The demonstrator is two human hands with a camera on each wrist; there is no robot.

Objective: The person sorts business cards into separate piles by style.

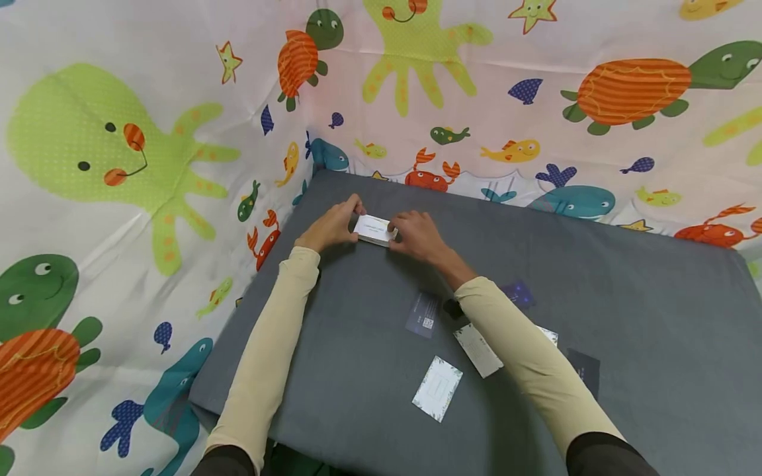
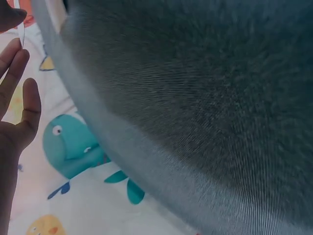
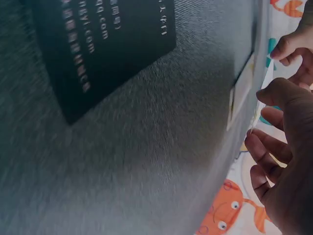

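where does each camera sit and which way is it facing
Head: above, facing forward and down at the grey mat; both sleeves, left hand and right hand gripping a white card stack.
Left wrist: low by the mat's edge, facing the sea-animal cloth; left fingers show.
Right wrist: low over the mat, facing a dark card; right fingers show.
Shared: all three show the mat.

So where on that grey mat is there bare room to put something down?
The grey mat is bare on its right, and along the left edge beside the left sleeve. It is crowded around the loose cards and the stack both hands hold.
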